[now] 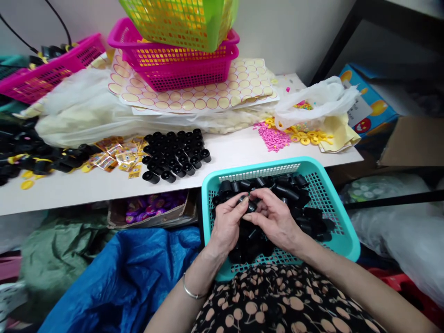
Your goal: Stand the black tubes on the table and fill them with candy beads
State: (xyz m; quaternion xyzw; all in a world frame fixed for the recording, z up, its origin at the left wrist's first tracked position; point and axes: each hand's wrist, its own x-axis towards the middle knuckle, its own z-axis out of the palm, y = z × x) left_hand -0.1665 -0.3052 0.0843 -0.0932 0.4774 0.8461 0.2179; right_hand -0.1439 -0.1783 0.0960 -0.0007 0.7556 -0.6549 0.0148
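Over a turquoise plastic basket, my two hands meet around a small black plastic piece. My left hand pinches it between thumb and fingers, and my right hand grips its other side. Its exact shape is partly covered by the fingers. Below the hands, the basket holds many loose black plastic pieces, some short and tube-like. On the white table to the left, a group of black cylinders stands upright in close rows.
Small printed packets lie left of the cylinders. Pink beads and yellow rings are heaped at right. Stacked pink baskets stand behind on sheets of round stickers. A blue tarp bag sits below the table edge.
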